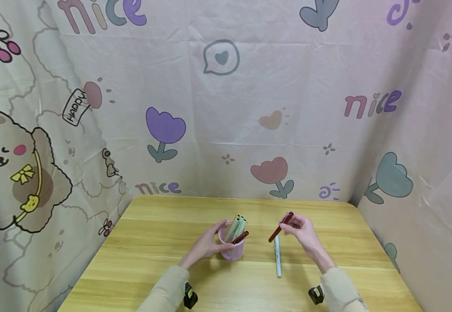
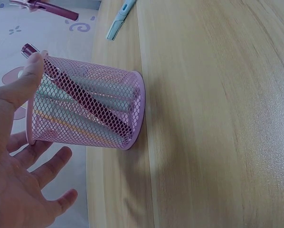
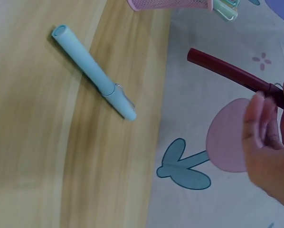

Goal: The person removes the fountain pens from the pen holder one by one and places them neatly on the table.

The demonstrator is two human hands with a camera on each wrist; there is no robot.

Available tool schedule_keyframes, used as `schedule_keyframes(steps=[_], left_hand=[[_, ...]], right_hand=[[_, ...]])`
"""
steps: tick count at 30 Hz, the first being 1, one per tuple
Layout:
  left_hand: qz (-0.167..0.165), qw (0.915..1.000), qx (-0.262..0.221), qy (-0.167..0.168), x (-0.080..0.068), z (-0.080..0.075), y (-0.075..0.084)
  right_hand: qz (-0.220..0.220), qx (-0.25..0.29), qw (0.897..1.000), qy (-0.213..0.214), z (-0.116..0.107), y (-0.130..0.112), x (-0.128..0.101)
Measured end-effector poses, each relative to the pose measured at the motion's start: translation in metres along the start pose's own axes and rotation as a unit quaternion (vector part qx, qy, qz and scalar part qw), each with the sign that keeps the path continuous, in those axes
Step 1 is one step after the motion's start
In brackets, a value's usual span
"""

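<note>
A pink mesh pen cup [image 1: 231, 250] [image 2: 85, 109] stands on the wooden table [image 1: 163, 242]. It holds pale green pens [image 1: 238, 223] and a dark red pen [image 1: 241, 237] [image 2: 92, 107]. My left hand [image 1: 209, 243] [image 2: 23, 147] is beside the cup, its thumb [image 2: 28, 76] touching the rim and its fingers spread loosely apart from the mesh. My right hand [image 1: 301, 229] [image 3: 268, 142] pinches another dark red pen [image 1: 280, 226] [image 3: 227, 70] by one end, tilted in the air right of the cup. A light blue pen [image 1: 278, 256] [image 3: 92, 71] lies on the table below it.
Cartoon-printed cloth [image 1: 226, 108] walls the table at the back and on both sides. Bare table surface lies to the left of the cup and along the front edge [image 1: 230, 299].
</note>
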State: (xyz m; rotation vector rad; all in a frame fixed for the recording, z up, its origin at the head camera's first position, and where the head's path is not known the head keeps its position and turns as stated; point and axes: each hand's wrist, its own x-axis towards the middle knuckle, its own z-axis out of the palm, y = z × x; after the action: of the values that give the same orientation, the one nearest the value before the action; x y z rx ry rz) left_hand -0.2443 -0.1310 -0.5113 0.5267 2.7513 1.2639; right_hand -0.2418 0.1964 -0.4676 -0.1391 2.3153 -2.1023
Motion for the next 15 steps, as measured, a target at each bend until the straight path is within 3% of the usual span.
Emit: schedule_keyframes(steps=[5,15], left_hand=[[0.001,1.0000,0.003,0.001,0.000,-0.001,0.001],[-0.005,1.0000,-0.003,0.002,0.000,0.000,0.001]], right_hand=[[0.012,-0.013,1.000,0.001,-0.005,0.005,-0.001],[0.033,0.010,0.999,-0.001,-0.014,0.019,-0.001]])
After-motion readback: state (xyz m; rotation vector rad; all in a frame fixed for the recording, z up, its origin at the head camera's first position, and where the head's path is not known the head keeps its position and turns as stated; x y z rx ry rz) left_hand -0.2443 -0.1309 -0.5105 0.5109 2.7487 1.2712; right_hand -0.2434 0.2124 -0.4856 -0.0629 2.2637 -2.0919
